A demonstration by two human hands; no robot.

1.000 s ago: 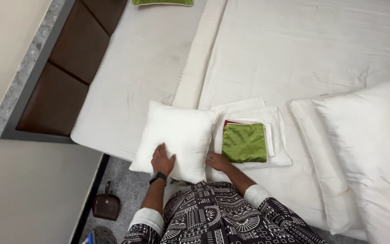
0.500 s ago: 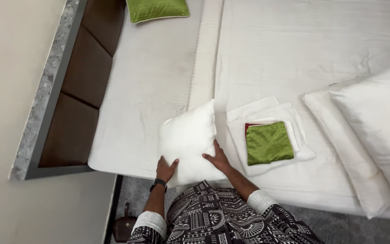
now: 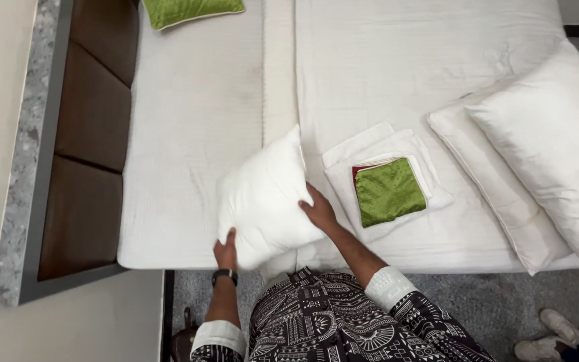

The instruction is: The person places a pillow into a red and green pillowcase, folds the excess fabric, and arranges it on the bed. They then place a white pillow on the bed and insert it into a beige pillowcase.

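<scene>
Head view, looking straight down at the foot of a white bed (image 3: 196, 134). I log both hands on one thing: a small white cushion (image 3: 266, 194), lifted and tilted up off the mattress near the bed's near edge. The left hand (image 3: 226, 249) grips its lower corner from beneath, fingers closed on the fabric (a dark wristband sits just below it). The right hand (image 3: 317, 209) presses flat against the cushion's right side, fingers spread. So the hands are apart, one at each side, both clamped on the cushion.

Just beside the right hand I see a stack of folded white cloths (image 3: 387, 174) with a folded green cover (image 3: 390, 192) on top; a thin red edge shows under the green. Well to the right lie two large white pillows (image 3: 544, 154), overlapping. A green cushion (image 3: 189, 11) rests at the far end of the bed, top of frame. A brown padded headboard (image 3: 92, 141) runs along the left. A pair of pale shoes (image 3: 551, 335) shows at lower right on grey floor.
</scene>
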